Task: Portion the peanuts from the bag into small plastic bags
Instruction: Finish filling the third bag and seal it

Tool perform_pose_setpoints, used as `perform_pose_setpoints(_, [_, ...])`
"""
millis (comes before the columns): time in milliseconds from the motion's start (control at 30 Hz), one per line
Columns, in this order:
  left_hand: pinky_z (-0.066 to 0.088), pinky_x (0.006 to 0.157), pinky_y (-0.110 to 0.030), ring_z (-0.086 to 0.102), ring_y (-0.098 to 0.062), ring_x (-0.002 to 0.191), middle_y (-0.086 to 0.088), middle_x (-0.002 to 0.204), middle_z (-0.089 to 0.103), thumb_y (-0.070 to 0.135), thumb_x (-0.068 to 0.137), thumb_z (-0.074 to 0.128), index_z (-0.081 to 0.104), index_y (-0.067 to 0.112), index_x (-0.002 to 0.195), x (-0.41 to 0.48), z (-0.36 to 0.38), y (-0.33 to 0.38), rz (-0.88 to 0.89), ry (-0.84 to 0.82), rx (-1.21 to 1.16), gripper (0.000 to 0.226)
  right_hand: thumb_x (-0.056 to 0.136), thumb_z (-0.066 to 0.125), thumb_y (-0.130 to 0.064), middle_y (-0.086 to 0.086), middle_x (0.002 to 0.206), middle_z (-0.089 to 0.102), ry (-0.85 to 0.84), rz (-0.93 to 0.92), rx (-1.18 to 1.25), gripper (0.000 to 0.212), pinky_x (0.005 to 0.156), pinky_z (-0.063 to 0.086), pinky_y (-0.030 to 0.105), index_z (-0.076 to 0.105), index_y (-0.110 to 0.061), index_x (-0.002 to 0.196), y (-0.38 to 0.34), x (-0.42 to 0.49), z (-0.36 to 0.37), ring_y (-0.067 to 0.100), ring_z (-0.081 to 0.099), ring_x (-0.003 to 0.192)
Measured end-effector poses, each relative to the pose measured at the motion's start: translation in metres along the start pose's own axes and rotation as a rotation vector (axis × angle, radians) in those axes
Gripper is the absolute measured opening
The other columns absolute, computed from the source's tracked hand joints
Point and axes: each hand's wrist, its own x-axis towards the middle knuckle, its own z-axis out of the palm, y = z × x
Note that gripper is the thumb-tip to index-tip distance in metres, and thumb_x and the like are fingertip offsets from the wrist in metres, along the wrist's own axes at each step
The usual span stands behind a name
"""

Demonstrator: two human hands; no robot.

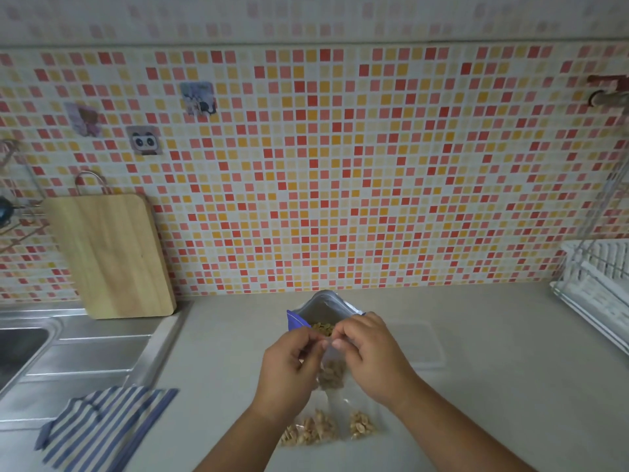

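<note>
— Biggest thing first?
— Tiled wall (340, 165), right behind the peanut bag (323, 308). Then the counter (493, 335), under the peanut bag.
— And left of the peanut bag?
— Sink (20, 345), far left. Wooden board (112, 257), left too, leaning on the wall. Striped cloth (102, 427), left and nearer.
— Right of the peanut bag?
— White dish rack (599, 284), far right. Flat clear sheet (429, 349), just right. Maybe empty bags, but cannot tell.
— The peanut bag itself?
— Standing up, top open, peanuts (322, 328) showing inside.
— Hands?
— Left hand (289, 366) and right hand (369, 349), both just in front of the peanut bag. Fingers (338, 343) curled on both, pinching the top edge of one small bag (332, 369) between thumb and fingertips. Held up off the counter, hanging down between the hands, with a clump of nuts at the bottom.
— Closing it?
— Looks like pressing the top shut, maybe. A bit blurry, so hard to say.
— Any done already?
— Two, by the look of it. First filled bag (309, 432) and second filled bag (362, 425), lying flat side by side, in front of the peanut bag, nearer than the hands.
— Much left to do?
— Probably the third little bag now. More nuts waiting in the peanut bag, so more little bags to fill. No telling how many.
</note>
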Motion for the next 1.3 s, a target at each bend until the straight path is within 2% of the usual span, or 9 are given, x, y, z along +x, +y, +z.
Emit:
perform_pose_setpoints(233, [0.043,0.06,-0.008,0.061,-0.005,0.069,0.008,0.074,0.067,0.008,0.085,0.065,0.067,0.028,0.076,0.004,-0.002,-0.001,-0.008,0.044,-0.034,0.022,0.088,0.057,-0.026,-0.02,0.085,0.052,0.003,0.043,0.016,0.004,0.081,0.034,0.008,0.06,-0.025,0.085,0.002,-0.001,-0.005,-0.005,0.041,0.091])
perform_pose_setpoints(400, [0.044,0.061,-0.007,0.061,-0.004,0.07,0.005,0.073,0.067,0.007,0.085,0.064,0.064,0.03,0.074,0.007,-0.005,-0.002,-0.014,0.054,-0.04,0.026,0.086,0.062,-0.016,-0.026,0.074,0.046,0.019,0.091,0.006,0.009,0.074,0.032,0.003,0.062,-0.021,0.079,0.0,0.0,-0.007,-0.008,0.042,0.085])
perform_pose_setpoints(567, [0.044,0.063,-0.006,0.061,-0.002,0.074,0.006,0.076,0.067,0.009,0.086,0.064,0.065,0.029,0.076,0.009,-0.005,-0.004,-0.016,0.056,-0.031,0.022,0.083,0.068,-0.017,-0.012,0.072,0.058,0.014,0.286,0.203,0.029,0.067,0.039,0.01,0.055,-0.038,0.066,0.001,0.003,-0.013,0.0,0.052,0.07])
perform_pose_setpoints(767, [0.044,0.06,-0.005,0.061,-0.001,0.076,0.002,0.08,0.068,0.008,0.087,0.063,0.068,0.017,0.082,0.01,-0.005,-0.013,-0.054,0.056,-0.018,0.011,0.084,0.066,-0.01,-0.01,0.067,0.058,-0.016,0.346,0.251,0.035,0.06,0.039,0.006,0.052,-0.033,0.06,0.007,0.005,-0.012,0.001,0.052,0.062])
perform_pose_setpoints(967, [0.057,0.069,-0.032,0.063,-0.018,0.069,-0.001,0.074,0.064,0.014,0.089,0.059,0.064,0.02,0.078,0.004,0.01,-0.039,-0.298,-0.041,-0.093,0.014,0.082,0.068,-0.012,-0.008,0.066,0.058,-0.278,0.639,0.371,0.02,0.061,0.041,0.016,0.062,-0.025,0.068,0.039,-0.002,0.002,0.004,0.052,0.062])
perform_pose_setpoints(1033, [0.058,0.066,-0.034,0.063,-0.022,0.068,-0.005,0.077,0.06,0.013,0.09,0.056,0.062,0.015,0.08,-0.003,0.02,-0.053,-0.463,-0.076,-0.146,0.012,0.082,0.065,-0.018,0.002,0.075,0.066,-0.431,0.724,0.104,0.01,0.064,0.04,0.021,0.068,-0.02,0.073,0.058,-0.008,0.017,0.012,0.061,0.07])
perform_pose_setpoints(1100, [0.056,0.058,-0.031,0.062,-0.023,0.064,-0.007,0.077,0.058,0.013,0.091,0.054,0.06,0.014,0.079,-0.01,0.031,-0.067,-0.59,-0.091,-0.175,0.014,0.083,0.061,-0.033,0.013,0.104,0.07,-0.515,0.812,-0.152,0.03,0.07,0.039,0.021,0.071,-0.008,0.096,0.072,-0.02,0.035,0.025,0.065,0.099])
perform_pose_setpoints(1200, [0.052,0.052,-0.032,0.063,-0.026,0.056,-0.007,0.065,0.062,0.016,0.092,0.049,0.056,0.011,0.08,-0.014,0.046,-0.082,-0.618,-0.138,-0.031,0.015,0.083,0.058,-0.045,0.013,0.125,0.063,-0.467,0.928,-0.162,0.051,0.088,0.046,0.026,0.062,-0.007,0.117,0.082,-0.04,0.055,0.026,0.059,0.117])
perform_pose_setpoints(1300, [0.055,0.066,-0.04,0.066,-0.031,0.069,-0.011,0.073,0.068,0.017,0.09,0.045,0.049,0.022,0.073,-0.012,0.056,-0.094,-0.558,-0.208,0.199,0.018,0.085,0.057,-0.038,0.012,0.122,0.065,-0.444,0.953,-0.105,0.04,0.09,0.046,0.026,0.064,-0.01,0.112,0.088,-0.048,0.07,0.026,0.059,0.116])
